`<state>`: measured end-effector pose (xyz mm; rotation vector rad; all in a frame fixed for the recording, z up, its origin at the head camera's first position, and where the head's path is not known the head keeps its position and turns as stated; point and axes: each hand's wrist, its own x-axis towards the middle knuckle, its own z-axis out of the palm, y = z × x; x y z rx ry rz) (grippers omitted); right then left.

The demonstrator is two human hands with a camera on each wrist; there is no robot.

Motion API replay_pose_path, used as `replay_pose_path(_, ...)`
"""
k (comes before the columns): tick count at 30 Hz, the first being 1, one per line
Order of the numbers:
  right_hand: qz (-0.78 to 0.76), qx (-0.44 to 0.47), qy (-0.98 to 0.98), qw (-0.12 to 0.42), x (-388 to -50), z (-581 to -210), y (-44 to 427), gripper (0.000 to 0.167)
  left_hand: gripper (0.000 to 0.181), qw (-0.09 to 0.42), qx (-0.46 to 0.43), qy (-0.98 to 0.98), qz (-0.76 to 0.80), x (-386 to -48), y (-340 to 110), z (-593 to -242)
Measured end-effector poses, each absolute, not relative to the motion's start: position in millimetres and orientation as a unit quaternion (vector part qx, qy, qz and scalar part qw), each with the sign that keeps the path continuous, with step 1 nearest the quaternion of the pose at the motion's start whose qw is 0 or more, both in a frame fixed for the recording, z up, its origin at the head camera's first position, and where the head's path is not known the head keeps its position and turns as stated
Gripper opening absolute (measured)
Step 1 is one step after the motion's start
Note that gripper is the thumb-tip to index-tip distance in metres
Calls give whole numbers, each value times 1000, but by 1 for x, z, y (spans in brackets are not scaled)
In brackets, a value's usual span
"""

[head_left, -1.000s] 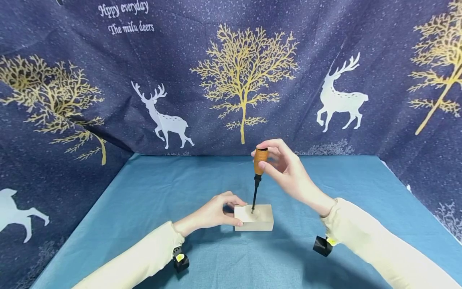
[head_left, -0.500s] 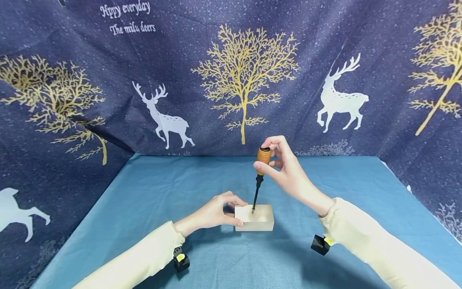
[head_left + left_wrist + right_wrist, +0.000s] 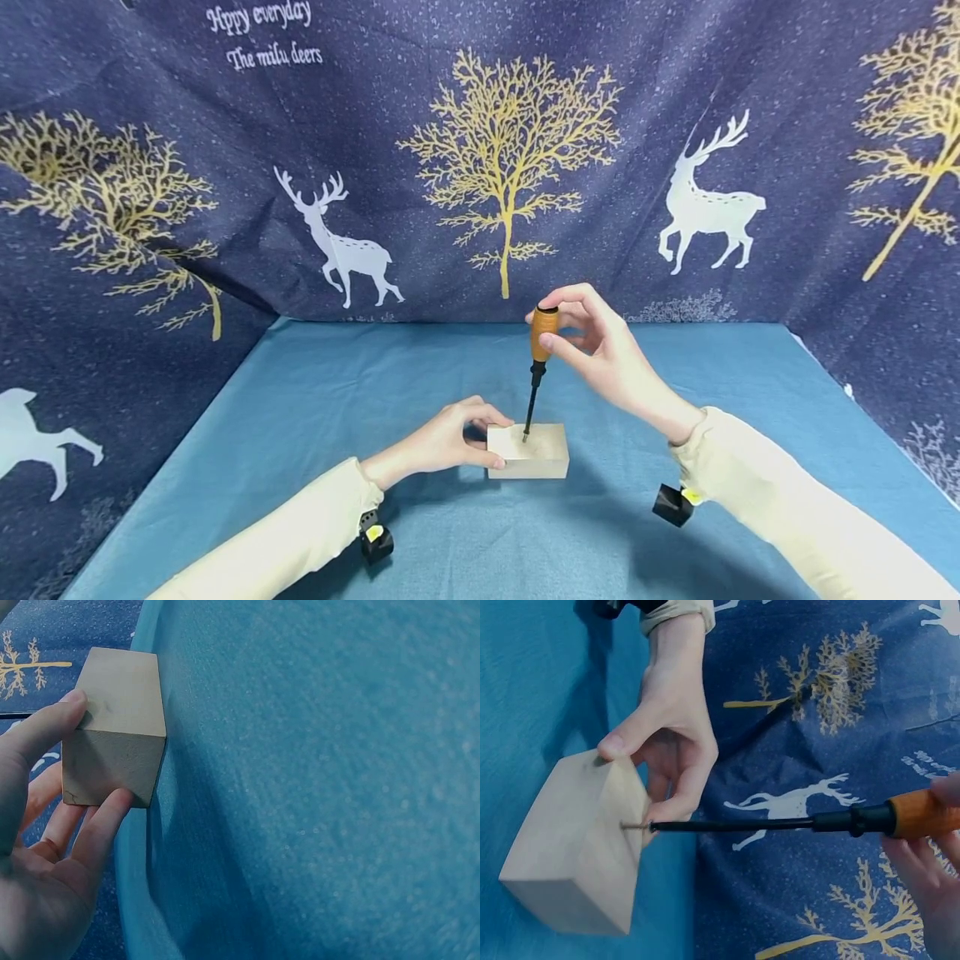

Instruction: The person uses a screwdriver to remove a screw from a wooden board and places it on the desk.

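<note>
A pale wooden block (image 3: 551, 450) lies on the cloth, its left end gripped between the thumb and fingers of my left hand (image 3: 442, 437). From the block's top face a thin screw (image 3: 634, 826) sticks out. The black shaft of a screwdriver (image 3: 533, 400) meets that screw and stands nearly upright, leaning slightly right at the top. Around its orange handle (image 3: 922, 814) the thumb and fingers of my right hand (image 3: 600, 346) are curled, with one finger on the black cap. In the left wrist view the left hand (image 3: 52, 885) holds two opposite sides of the block (image 3: 124, 694).
Blue cloth (image 3: 360, 367) covers the table. Behind it hangs a dark blue curtain (image 3: 585, 250) printed with trees and deer. Black wrist cameras sit under both cream sleeves (image 3: 787, 492).
My right hand shifts its fingers about the screwdriver's handle, thumb going left and then back right, and the handle tilts slightly. The left hand and the block stay in place.
</note>
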<state>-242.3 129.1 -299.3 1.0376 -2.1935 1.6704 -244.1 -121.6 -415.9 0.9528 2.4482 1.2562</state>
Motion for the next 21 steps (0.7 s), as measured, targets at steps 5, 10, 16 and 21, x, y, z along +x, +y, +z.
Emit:
replay_pose_path(5,606,376,-699,56,-241,-301,128,26,44,105,329,838,422,-244,-122,-415)
replay_pose_path(10,585,340,-730,100,-241,-303,125,29,44,108,329,835,427,-244,-122,-416)
replay_pose_path(16,560,295,-763,128,-243,-302,122,45,44,104,331,836,425,-244,-122,-416)
replay_pose_path(21,562,303,-756,144,-242,-302,124,44,44,112,326,836,427,-243,-122,-415)
